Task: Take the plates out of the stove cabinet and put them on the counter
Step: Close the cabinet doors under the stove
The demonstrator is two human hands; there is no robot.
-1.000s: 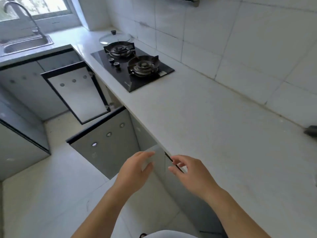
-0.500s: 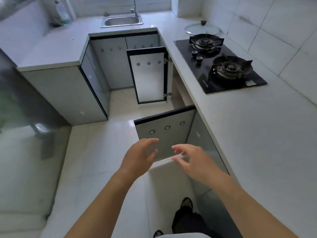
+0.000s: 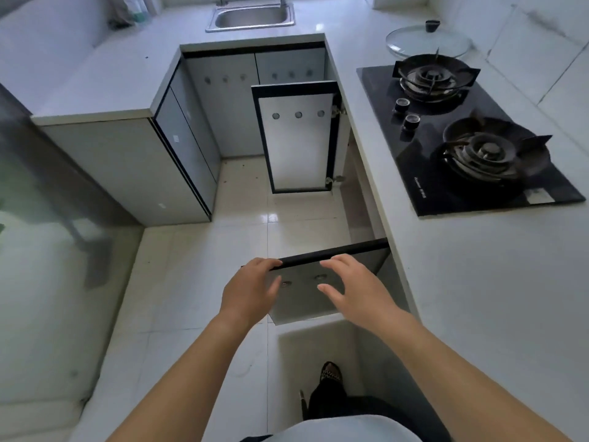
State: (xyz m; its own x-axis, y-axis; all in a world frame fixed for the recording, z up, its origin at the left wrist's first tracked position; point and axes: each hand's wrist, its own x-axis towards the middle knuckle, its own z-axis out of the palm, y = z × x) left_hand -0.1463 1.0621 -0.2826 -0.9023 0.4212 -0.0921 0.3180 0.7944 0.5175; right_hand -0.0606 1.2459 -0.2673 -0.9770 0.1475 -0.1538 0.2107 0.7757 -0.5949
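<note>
Left grip (image 3: 251, 290) loose at cabinet door (image 3: 302, 303) top corner; right grip (image 3: 353, 288) wide over door.

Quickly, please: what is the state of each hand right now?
Left hand: open, at the top edge of the cabinet door.
Right hand: open, holding nothing.
</note>
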